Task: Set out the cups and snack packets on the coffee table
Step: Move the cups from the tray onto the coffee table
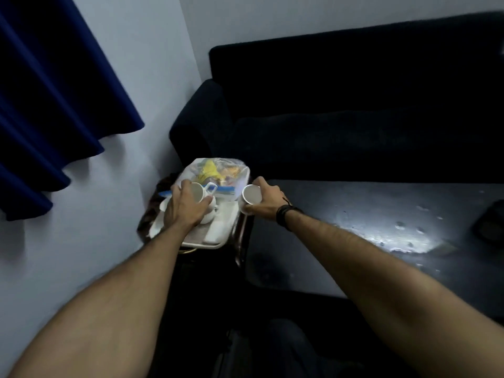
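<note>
1. The left hand (183, 207) is wrapped around a white cup (198, 192), holding it tilted above the tray, its handle toward the right. The right hand (268, 199) grasps a second white cup (251, 194) at the near-left corner of the coffee table, tipped so its open mouth faces the camera. A dark band (283, 214) circles the right wrist.
2. A dark sofa (354, 105) fills the far right, against the pale wall (81, 241).
3. A blue curtain (49, 91) hangs at the upper left.
4. The dark coffee table (381, 214) stands in front of the sofa, its glossy top catching a bright patch of light.
5. A pale tray (207, 241) rests on a small dark stand just left of the table.
6. A clear plastic bag (218, 173) with a blue zip strip lies at the far end of the tray; yellow and orange snack packets (211, 170) show through it.
7. More white crockery (210, 214) sits on the tray under the left hand; the blur hides what each piece is.
8. A dark object (491, 219) lies at the table's right edge, too dim to identify.
</note>
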Available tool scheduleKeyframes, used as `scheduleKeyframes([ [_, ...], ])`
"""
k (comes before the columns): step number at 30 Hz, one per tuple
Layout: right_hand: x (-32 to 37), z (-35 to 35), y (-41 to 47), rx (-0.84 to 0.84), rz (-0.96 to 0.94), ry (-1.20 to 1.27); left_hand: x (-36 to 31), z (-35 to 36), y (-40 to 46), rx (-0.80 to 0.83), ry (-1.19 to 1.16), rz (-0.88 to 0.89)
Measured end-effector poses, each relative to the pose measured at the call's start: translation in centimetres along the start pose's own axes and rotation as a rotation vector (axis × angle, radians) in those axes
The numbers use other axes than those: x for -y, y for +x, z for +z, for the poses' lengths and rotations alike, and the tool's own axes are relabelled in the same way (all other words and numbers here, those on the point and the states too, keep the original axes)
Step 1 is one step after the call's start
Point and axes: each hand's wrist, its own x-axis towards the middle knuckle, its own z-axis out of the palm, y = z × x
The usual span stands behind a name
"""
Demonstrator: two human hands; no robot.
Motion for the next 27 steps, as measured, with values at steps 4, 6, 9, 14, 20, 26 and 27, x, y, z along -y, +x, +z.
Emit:
scheduleKeyframes([
  [4, -6.3, -6.6, -3.5, -0.054, 0.141, -0.099, -6.7, 4.2, -2.5, 0.068, -0.021, 0.102],
  [6, -9.9, -9.5, -5.4, -0.056, 0.205, -0.193, -10.0, 6.6, -4.0, 0.122, -0.028, 0.111],
  [9, -14.9, -12.8, -8.2, -0.022, 0.292, -0.344, -14.1, 10.1, -6.2, 0.196, -0.025, 0.099],
  [14, -21.7, -15.6, -11.6, 0.009, 0.353, -0.512, -18.5, 15.5, -9.6, 0.354, 0.02, 0.104],
  [20, -25.7, -16.4, -11.9, 0.094, 0.275, -0.686, -21.6, 19.9, -11.9, 0.417, 0.04, 0.045],
  [26, -26.7, -16.6, -10.2, 0.121, 0.195, -0.713, -23.5, 22.8, -12.4, 0.453, -0.016, -0.107],
  [27, -26.9, -16.5, -10.1, 0.108, 0.197, -0.693, -23.8, 23.3, -12.5, 0.456, -0.025, -0.12],
])
